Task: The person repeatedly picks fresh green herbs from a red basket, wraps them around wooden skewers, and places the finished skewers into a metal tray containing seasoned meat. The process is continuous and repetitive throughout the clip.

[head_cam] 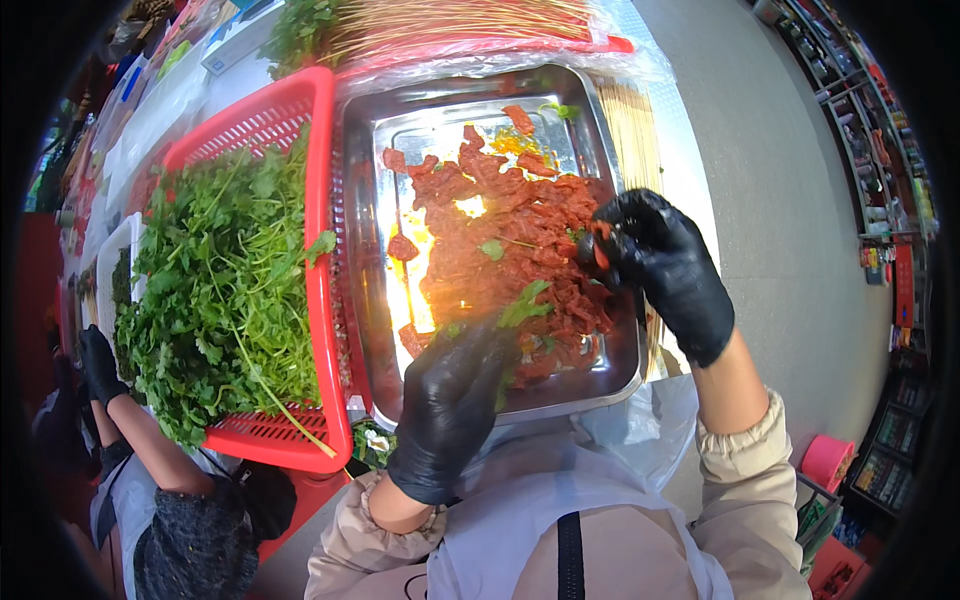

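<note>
A rectangular stainless steel tray [358, 247] lies before me, holding thin slices of raw red marinated meat [502, 217] in orange oil. My left hand [450, 409], in a black glove, is over the tray's near edge. Its fingers are closed on a cilantro sprig [529, 302], whose leaves stick out past the fingertips. At the tray's right side, my right hand [667, 259], also black-gloved, pinches a small meat slice [601, 255] between thumb and fingers. A loose cilantro leaf [492, 250] rests on the meat.
A red plastic basket [324, 225] heaped with cilantro [225, 277] stands left of the tray. Bamboo skewers [628, 135] lie along its right side, and more skewers [465, 22] behind it. A co-worker's gloved hand [101, 364] is at far left. Stocked shelves [862, 135] stand right.
</note>
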